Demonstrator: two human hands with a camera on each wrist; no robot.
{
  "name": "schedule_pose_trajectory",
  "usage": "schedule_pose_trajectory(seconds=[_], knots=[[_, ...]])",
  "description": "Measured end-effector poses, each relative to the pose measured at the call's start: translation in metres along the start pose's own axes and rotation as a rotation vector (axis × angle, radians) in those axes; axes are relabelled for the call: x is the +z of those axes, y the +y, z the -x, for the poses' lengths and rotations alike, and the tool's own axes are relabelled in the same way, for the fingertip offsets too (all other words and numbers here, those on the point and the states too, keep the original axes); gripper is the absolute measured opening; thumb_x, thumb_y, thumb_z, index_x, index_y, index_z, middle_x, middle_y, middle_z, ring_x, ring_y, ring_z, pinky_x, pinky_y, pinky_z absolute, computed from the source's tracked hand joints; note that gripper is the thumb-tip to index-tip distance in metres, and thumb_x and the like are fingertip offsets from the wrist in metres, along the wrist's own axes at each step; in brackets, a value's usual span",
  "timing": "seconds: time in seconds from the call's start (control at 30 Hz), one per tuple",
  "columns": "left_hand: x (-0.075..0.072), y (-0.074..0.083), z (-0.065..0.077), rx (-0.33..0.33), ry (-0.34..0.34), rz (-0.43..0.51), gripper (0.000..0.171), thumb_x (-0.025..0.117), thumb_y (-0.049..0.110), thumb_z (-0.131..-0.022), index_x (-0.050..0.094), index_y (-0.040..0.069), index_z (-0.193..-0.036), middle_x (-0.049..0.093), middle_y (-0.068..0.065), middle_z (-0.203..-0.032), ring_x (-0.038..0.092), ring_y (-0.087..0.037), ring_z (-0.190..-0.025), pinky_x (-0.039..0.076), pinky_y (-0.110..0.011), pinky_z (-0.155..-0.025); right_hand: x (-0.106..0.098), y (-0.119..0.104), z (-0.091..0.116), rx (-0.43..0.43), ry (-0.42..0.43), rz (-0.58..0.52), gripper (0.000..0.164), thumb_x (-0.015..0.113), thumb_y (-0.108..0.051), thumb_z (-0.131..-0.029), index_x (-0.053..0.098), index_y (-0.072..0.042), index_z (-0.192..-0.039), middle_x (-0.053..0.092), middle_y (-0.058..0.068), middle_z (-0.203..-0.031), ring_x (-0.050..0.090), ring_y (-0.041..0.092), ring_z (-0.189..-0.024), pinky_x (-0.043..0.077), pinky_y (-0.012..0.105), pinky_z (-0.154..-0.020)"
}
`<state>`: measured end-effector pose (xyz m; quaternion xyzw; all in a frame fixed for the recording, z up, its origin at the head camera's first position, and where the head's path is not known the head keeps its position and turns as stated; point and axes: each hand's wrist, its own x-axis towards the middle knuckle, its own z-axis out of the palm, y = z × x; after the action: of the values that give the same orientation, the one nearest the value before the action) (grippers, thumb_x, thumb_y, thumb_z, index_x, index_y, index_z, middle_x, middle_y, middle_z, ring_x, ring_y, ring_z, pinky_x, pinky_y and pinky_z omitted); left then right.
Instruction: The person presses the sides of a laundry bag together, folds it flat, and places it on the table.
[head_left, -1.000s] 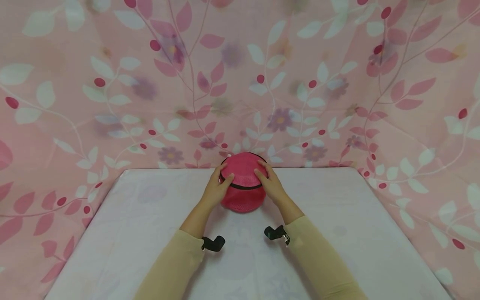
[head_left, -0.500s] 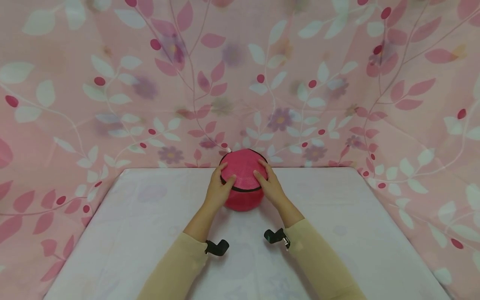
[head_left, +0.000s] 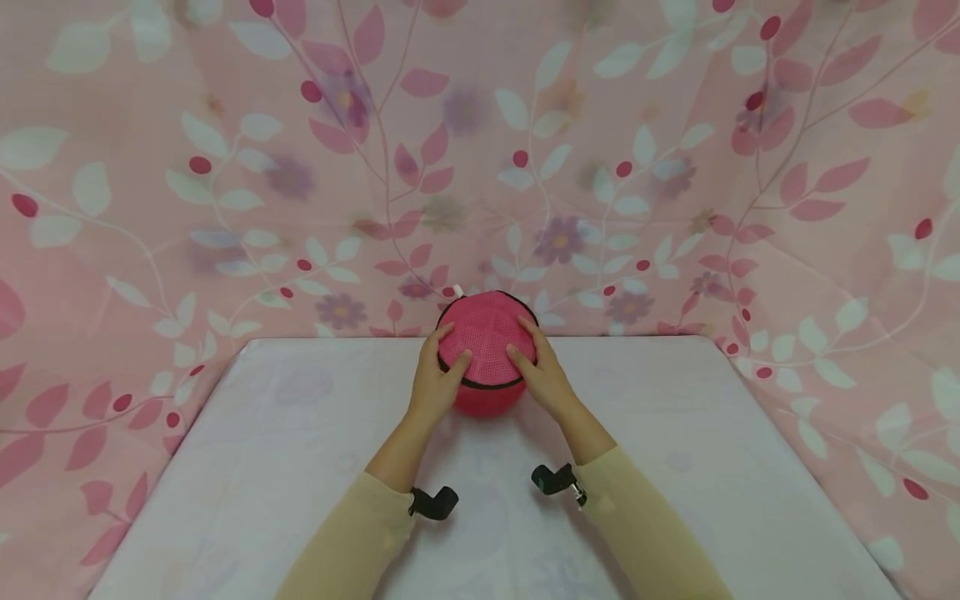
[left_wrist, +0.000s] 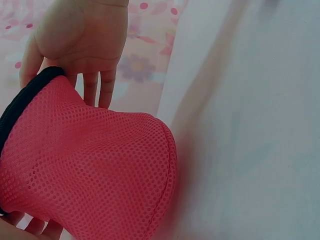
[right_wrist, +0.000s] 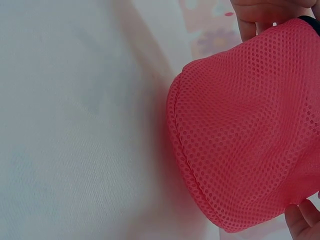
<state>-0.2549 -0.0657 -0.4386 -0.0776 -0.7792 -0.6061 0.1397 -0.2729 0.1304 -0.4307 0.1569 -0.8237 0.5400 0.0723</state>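
Observation:
A pinkish-red mesh laundry bag [head_left: 487, 329], rounded and banded with black trim, is held between both hands near the table's far edge. My left hand [head_left: 433, 379] grips its left side, thumb on the near part of the top face. On the right side, my right hand [head_left: 549, 379] grips it in the same way, thumb pointing inward. A small white tab [head_left: 459, 291] sticks out at the bag's far left rim. The left wrist view shows the mesh side wall [left_wrist: 105, 160] with soft dents. Fingers behind the bag are partly hidden.
A table with a white cloth [head_left: 480, 533] lies under the hands. Pink cloth with a leaf and flower print [head_left: 465, 167] hangs behind and at both sides, close behind the bag. Small black wrist cameras [head_left: 435, 503] jut inward from the sleeves.
The bag has tilted in both hands: its top face now turns more toward me and its far rim stands higher, while less of the lower side shows. Both hands keep their grip.

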Motion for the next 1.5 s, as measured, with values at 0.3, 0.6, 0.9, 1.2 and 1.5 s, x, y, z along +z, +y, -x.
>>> schedule_pose_trajectory(seconds=[0.3,0.6,0.9,1.2,1.5], knots=[[-0.003,0.013,0.008,0.065,0.006,0.061,0.053,0.061,0.019,-0.09,0.039,0.011,-0.137,0.038,-0.01,-0.139,0.037,-0.025,-0.127,0.031,-0.045,-0.104,-0.007,-0.033,0.013,0.041,-0.055,-0.055,0.06,0.053,-0.026,-0.094,0.024,-0.015,-0.145,0.02,0.011,-0.149,0.019,0.027,-0.137,0.017,0.047,-0.11],[-0.004,0.009,0.012,0.053,-0.015,0.059,0.055,0.059,0.029,-0.09,0.037,0.019,-0.139,0.035,-0.003,-0.141,0.035,-0.02,-0.128,0.031,-0.044,-0.104,-0.007,-0.039,0.018,0.032,-0.048,-0.088,0.06,0.054,-0.023,-0.094,0.024,-0.014,-0.145,0.022,0.011,-0.149,0.021,0.028,-0.136,0.019,0.048,-0.109],[0.0,-0.002,0.013,0.048,-0.031,0.063,0.055,0.057,0.039,-0.089,0.035,0.026,-0.139,0.033,0.005,-0.141,0.034,-0.014,-0.128,0.032,-0.04,-0.104,-0.007,-0.039,0.022,0.031,-0.033,-0.112,0.06,0.055,-0.021,-0.093,0.025,-0.015,-0.145,0.022,0.01,-0.148,0.022,0.027,-0.136,0.021,0.047,-0.108],[-0.003,0.013,0.019,0.022,-0.072,0.098,0.056,0.057,0.031,-0.091,0.032,0.019,-0.141,0.032,-0.003,-0.143,0.032,-0.019,-0.131,0.03,-0.042,-0.105,-0.007,-0.037,0.024,0.006,-0.036,-0.168,0.059,0.054,-0.02,-0.093,0.025,-0.014,-0.145,0.021,0.01,-0.149,0.022,0.025,-0.136,0.021,0.046,-0.109],[-0.008,0.032,0.023,0.013,-0.149,0.122,0.058,0.055,0.021,-0.093,0.027,0.011,-0.143,0.029,-0.01,-0.144,0.033,-0.024,-0.13,0.031,-0.043,-0.105,-0.008,-0.037,0.023,-0.005,-0.023,-0.199,0.059,0.054,-0.017,-0.093,0.025,-0.012,-0.145,0.02,0.01,-0.149,0.021,0.026,-0.136,0.02,0.046,-0.109]])
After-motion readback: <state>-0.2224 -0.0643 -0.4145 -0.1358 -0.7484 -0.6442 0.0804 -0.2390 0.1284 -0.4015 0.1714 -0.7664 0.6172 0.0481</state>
